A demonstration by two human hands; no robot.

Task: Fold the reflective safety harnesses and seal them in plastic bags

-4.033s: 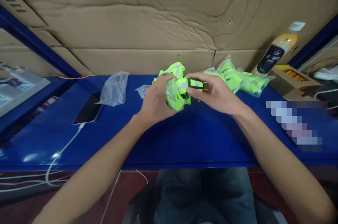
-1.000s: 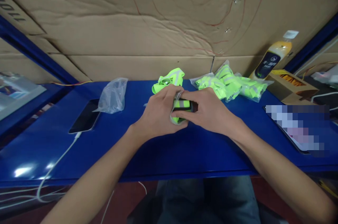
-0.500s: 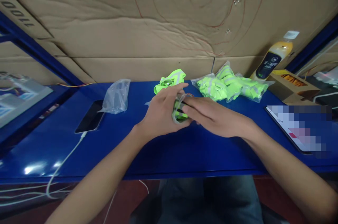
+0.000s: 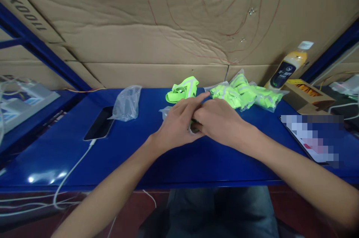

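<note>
My left hand (image 4: 177,124) is wrapped round a small clear plastic bag (image 4: 165,112), whose tail pokes out past the knuckles. Inside the bag's mouth a bit of neon green reflective strap shows, mostly covered by my fingers. My right hand (image 4: 224,124) is closed, with its curled fingers pressed into that opening against the strap; the fingertips are hidden. Just behind my left hand lies a loose neon green reflective strap (image 4: 183,92) with grey bands. Beyond my right hand sit several bagged green straps (image 4: 242,92).
An unfilled clear bag (image 4: 127,104) overlaps a phone (image 4: 98,124) on a white cable at left. At right are a leaning bottle of yellow drink (image 4: 288,67), an open cardboard box (image 4: 307,94) and a tablet (image 4: 311,141). Cardboard (image 4: 117,47) lines the back of the blue shelf (image 4: 179,170).
My right fingers have pushed deeper into the bag's mouth and curled more, so less green strap shows. The view has shifted slightly.
</note>
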